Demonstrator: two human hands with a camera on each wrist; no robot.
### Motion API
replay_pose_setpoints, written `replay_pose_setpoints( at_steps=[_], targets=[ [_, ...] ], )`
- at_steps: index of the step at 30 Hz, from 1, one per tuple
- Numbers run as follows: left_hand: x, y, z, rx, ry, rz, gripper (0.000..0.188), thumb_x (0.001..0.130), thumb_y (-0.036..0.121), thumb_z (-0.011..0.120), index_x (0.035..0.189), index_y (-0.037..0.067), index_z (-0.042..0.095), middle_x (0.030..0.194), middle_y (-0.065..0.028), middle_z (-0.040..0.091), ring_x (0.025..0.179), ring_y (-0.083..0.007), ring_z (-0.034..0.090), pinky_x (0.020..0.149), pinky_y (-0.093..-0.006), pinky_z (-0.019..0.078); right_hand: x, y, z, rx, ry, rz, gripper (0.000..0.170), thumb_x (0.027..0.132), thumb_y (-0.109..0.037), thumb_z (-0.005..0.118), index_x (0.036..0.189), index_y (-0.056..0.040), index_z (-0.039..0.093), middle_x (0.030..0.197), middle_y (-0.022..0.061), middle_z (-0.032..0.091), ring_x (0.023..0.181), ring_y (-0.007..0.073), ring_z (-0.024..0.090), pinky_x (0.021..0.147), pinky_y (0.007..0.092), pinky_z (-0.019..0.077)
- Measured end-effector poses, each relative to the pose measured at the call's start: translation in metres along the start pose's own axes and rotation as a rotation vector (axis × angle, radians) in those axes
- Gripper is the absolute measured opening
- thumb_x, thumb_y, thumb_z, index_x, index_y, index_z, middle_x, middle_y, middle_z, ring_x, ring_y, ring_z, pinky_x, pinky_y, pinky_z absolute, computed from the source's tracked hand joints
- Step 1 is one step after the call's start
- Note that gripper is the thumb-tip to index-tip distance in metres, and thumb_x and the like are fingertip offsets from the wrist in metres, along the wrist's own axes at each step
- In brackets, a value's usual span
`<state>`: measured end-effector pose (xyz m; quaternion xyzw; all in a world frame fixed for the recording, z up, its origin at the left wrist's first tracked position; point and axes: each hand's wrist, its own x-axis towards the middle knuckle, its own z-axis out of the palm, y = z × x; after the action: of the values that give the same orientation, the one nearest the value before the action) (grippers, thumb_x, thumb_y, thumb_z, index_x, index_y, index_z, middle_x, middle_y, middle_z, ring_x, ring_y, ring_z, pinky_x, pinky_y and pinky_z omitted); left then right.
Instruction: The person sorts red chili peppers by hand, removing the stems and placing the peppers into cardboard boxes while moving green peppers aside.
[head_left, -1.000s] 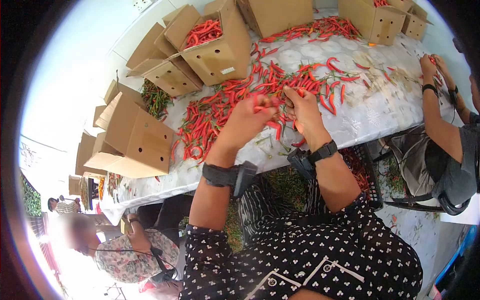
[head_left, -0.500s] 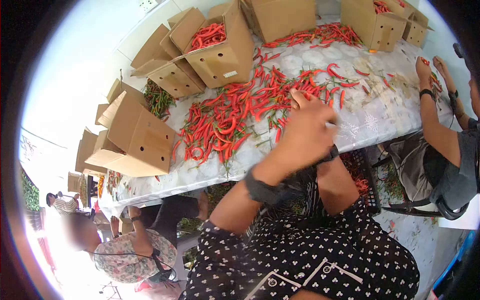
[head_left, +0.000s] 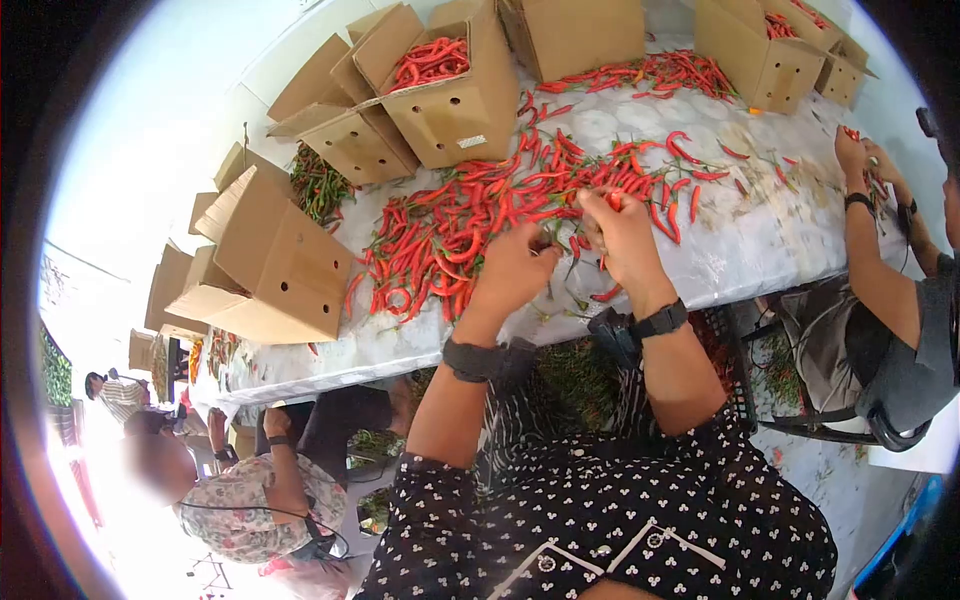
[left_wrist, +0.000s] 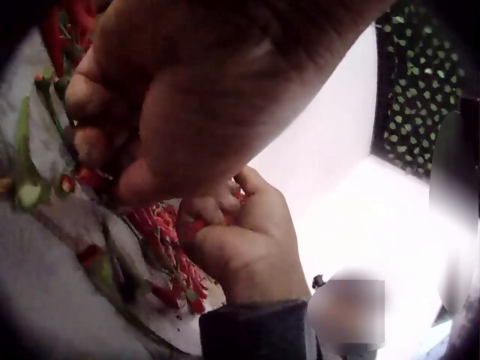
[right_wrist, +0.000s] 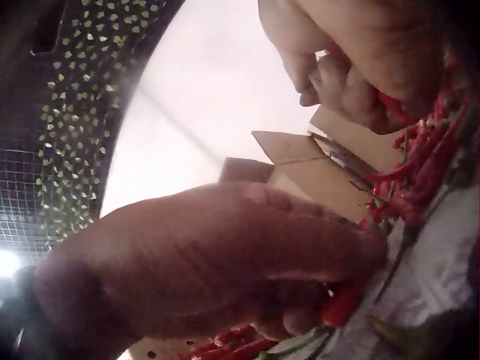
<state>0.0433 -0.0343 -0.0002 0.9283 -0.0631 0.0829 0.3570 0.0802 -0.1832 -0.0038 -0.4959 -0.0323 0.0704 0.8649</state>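
Note:
Several red chili peppers [head_left: 440, 240] with green stems lie heaped on the cloth-covered table [head_left: 745, 250] around both hands. At the heap's near edge, my left hand [head_left: 515, 268] reaches down with bent fingers; in the left wrist view, a red chili [left_wrist: 91, 178] shows at its fingertips. To its right, my right hand [head_left: 625, 240] curls its fingers round red chilies, and one red pepper [head_left: 613, 201] shows by the thumb. The right wrist view has a red chili [right_wrist: 341, 304] under the right fingertips. The two hands are apart.
A cardboard box [head_left: 445, 125] filled with chilies stands behind the heap, with further open boxes [head_left: 275, 265] to the left. Another person's hands [head_left: 855, 155] hold chilies at the table's right end. A second person [head_left: 265, 490] sits at lower left.
My left hand crossed over to my right hand half a second ago and covered it. It has since moved back left and down to the chilies, leaving the right hand visible.

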Motion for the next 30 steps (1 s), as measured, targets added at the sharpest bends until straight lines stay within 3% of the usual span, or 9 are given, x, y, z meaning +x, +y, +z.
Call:
replay_pose_setpoints(
  at_steps=[1, 3, 13, 16, 19, 22, 24, 26, 30],
  targets=[
    [-0.001, -0.004, -0.006, -0.002, 0.006, -0.003, 0.018, 0.072, 0.017, 0.063, 0.077, 0.001, 0.058, 0.069, -0.0155, 0.06, 0.066, -0.0295, 0.06, 0.06, -0.0378, 0.0466, -0.004, 0.0, 0.003, -0.004, -0.006, 0.002, 0.014, 0.08, -0.018, 0.06, 0.074, -0.0063, 0.056, 0.054, -0.0073, 0.041, 0.045, 0.0015, 0.033, 0.039, 0.0198, 0.0252],
    [-0.005, -0.01, -0.015, -0.864, -0.076, -0.27, 0.012, 0.079, 0.012, 0.06, 0.083, 0.002, 0.056, 0.072, -0.0077, 0.061, 0.067, -0.0177, 0.06, 0.06, -0.0298, 0.0469, -0.011, -0.003, 0.011, -0.333, -0.124, -0.003, 0.015, 0.079, -0.017, 0.061, 0.08, -0.0028, 0.061, 0.056, -0.0069, 0.044, 0.049, 0.0009, 0.036, 0.042, 0.0198, 0.0279],
    [-0.023, -0.011, -0.03, -1.365, -0.073, -0.289, 0.007, 0.086, 0.011, 0.053, 0.091, 0.006, 0.054, 0.077, -0.0013, 0.058, 0.067, -0.0102, 0.056, 0.061, -0.0255, 0.0463, -0.012, 0.011, 0.02, -0.671, -0.408, -0.218, 0.015, 0.072, -0.015, 0.064, 0.075, -0.0007, 0.061, 0.055, -0.0055, 0.042, 0.052, 0.0034, 0.036, 0.045, 0.0229, 0.0314],
    [-0.022, -0.018, -0.028, -1.171, -0.148, -0.306, 0.005, 0.082, 0.007, 0.057, 0.077, 0.006, 0.056, 0.076, 0.0001, 0.057, 0.063, -0.0087, 0.052, 0.055, -0.0239, 0.0415, -0.012, 0.014, 0.016, -0.661, -0.456, -0.166, 0.015, 0.071, -0.014, 0.065, 0.07, -0.0005, 0.058, 0.055, -0.0045, 0.043, 0.052, 0.0041, 0.037, 0.045, 0.0243, 0.0323],
    [-0.021, -0.003, -0.024, -0.179, 0.392, 0.035, 0.013, 0.07, 0.007, 0.066, 0.066, 0.002, 0.055, 0.066, -0.0056, 0.052, 0.057, -0.0161, 0.05, 0.052, -0.0293, 0.0399, -0.017, 0.01, 0.012, -0.599, -0.462, -0.123, 0.015, 0.076, -0.015, 0.062, 0.073, -0.0006, 0.059, 0.056, -0.0059, 0.044, 0.05, 0.0016, 0.037, 0.045, 0.0208, 0.0284],
    [-0.014, 0.005, -0.03, 0.158, 0.537, 0.22, 0.014, 0.066, 0.007, 0.067, 0.068, 0.0, 0.055, 0.067, -0.0109, 0.051, 0.058, -0.0244, 0.052, 0.052, -0.0332, 0.0409, -0.007, 0.001, -0.013, -0.192, -0.387, 0.023, 0.018, 0.077, -0.021, 0.059, 0.073, -0.0034, 0.057, 0.056, -0.0038, 0.044, 0.048, 0.0047, 0.038, 0.042, 0.02, 0.027],
    [-0.015, 0.011, -0.023, 0.147, 0.457, 0.189, 0.015, 0.067, 0.013, 0.067, 0.068, 0.002, 0.057, 0.073, -0.0136, 0.054, 0.062, -0.0295, 0.054, 0.054, -0.0366, 0.042, -0.001, -0.007, -0.033, 0.015, -0.333, 0.094, 0.02, 0.078, -0.024, 0.058, 0.073, -0.0048, 0.055, 0.055, -0.0027, 0.044, 0.047, 0.0062, 0.039, 0.041, 0.0196, 0.0263],
    [-0.017, 0.027, -0.01, 0.248, 0.104, 0.167, 0.022, 0.069, 0.022, 0.068, 0.07, 0.002, 0.057, 0.076, -0.0146, 0.054, 0.067, -0.0314, 0.055, 0.06, -0.0385, 0.0445, 0.005, -0.018, -0.047, 0.438, -0.298, 0.059, 0.02, 0.081, -0.025, 0.055, 0.078, -0.0054, 0.056, 0.063, 0.0016, 0.052, 0.049, 0.0094, 0.045, 0.04, 0.0196, 0.0281],
    [-0.023, 0.043, 0.033, 0.197, -0.018, 0.334, 0.025, 0.07, 0.026, 0.066, 0.072, 0.003, 0.057, 0.077, -0.0146, 0.055, 0.069, -0.0327, 0.055, 0.061, -0.0402, 0.0453, -0.002, -0.025, -0.048, 0.393, -0.09, 0.042, 0.021, 0.083, -0.025, 0.051, 0.082, -0.0053, 0.057, 0.071, 0.005, 0.057, 0.053, 0.0122, 0.051, 0.039, 0.0197, 0.0291]
  ],
)
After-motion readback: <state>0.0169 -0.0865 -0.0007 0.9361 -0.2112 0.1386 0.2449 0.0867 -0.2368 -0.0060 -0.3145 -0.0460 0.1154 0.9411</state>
